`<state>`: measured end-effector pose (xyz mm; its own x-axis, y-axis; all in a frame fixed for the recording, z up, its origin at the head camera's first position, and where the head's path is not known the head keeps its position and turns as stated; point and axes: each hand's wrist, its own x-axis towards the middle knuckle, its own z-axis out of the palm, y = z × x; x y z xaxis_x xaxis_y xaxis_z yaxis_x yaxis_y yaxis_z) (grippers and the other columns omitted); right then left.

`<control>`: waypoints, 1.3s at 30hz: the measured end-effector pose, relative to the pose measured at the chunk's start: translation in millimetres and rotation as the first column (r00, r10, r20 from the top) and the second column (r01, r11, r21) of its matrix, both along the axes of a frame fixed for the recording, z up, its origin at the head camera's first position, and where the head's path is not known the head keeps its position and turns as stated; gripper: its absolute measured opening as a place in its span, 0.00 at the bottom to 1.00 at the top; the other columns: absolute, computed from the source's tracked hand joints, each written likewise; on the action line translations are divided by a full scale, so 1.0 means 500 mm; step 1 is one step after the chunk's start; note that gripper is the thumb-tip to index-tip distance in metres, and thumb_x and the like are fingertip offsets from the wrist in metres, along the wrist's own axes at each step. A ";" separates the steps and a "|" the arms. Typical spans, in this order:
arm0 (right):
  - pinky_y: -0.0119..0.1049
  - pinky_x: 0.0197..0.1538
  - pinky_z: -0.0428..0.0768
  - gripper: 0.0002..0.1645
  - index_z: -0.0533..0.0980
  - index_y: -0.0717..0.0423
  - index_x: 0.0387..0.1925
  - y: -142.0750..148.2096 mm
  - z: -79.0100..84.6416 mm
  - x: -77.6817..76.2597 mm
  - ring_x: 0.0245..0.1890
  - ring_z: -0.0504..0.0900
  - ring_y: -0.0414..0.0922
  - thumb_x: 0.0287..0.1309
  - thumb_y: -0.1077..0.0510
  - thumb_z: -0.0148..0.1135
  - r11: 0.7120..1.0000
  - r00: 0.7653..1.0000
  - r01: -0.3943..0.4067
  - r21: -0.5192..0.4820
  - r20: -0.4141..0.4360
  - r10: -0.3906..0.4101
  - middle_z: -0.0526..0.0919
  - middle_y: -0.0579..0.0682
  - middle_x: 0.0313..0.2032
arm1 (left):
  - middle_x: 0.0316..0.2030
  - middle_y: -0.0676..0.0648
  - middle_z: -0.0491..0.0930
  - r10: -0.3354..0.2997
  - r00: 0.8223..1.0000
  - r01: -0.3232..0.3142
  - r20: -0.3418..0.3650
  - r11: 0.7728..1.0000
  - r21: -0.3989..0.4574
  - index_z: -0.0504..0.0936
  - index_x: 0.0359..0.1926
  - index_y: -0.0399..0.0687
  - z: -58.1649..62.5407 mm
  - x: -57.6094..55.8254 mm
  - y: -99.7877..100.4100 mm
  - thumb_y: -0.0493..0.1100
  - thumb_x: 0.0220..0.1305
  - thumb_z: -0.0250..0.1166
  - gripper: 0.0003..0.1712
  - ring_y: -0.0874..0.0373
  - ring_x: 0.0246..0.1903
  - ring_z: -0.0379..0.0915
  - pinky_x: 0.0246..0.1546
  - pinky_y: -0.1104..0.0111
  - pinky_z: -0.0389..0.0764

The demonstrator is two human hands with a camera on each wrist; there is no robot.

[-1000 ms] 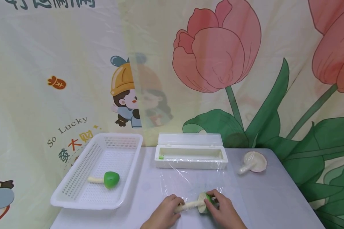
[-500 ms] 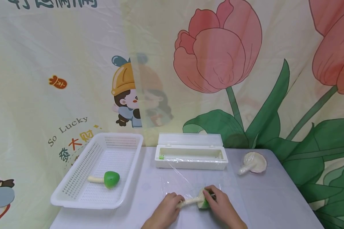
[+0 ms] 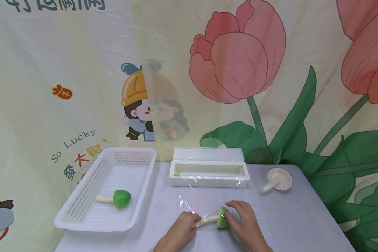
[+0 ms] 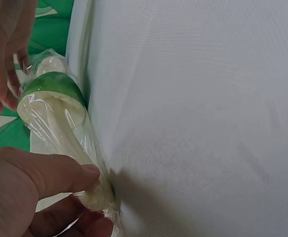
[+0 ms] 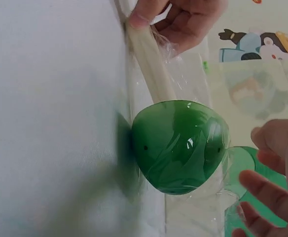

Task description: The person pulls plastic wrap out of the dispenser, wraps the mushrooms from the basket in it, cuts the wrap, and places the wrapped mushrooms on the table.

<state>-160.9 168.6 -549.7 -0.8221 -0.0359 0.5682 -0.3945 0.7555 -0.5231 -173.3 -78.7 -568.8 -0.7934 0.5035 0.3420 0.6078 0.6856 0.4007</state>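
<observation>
1. Film (image 3: 185,203): edges hard to trace against the desk (image 3: 305,218).
2. Mushroom (image 3: 221,218): between the hands.
3. Left hand (image 3: 184,226): pinches the stem (image 5: 151,64), hiding its tip.
4. Right hand (image 3: 245,223): fingers loosely spread beside the cap (image 5: 178,148).

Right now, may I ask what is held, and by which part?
The left hand pinches the green mushroom by its stem end; the right hand seems empty.

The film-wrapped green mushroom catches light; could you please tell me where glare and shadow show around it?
Head view: white glints on the clear film beyond the mushroom; left wrist view: dim, glints along the film, a dark shadow on the tabletop beside the stem; right wrist view: bright highlights on the green cap, a green-tinged shadow at its left.
</observation>
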 end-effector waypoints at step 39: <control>0.49 0.56 0.83 0.33 0.81 0.53 0.59 -0.021 -0.022 -0.072 0.50 0.84 0.46 0.53 0.46 0.79 0.998 0.936 -0.058 0.028 0.350 0.045 0.85 0.49 0.47 | 0.43 0.50 0.79 0.120 0.992 -0.120 -0.045 0.993 0.016 0.82 0.55 0.44 0.011 -0.034 0.001 0.35 0.48 0.80 0.30 0.54 0.43 0.77 0.46 0.64 0.82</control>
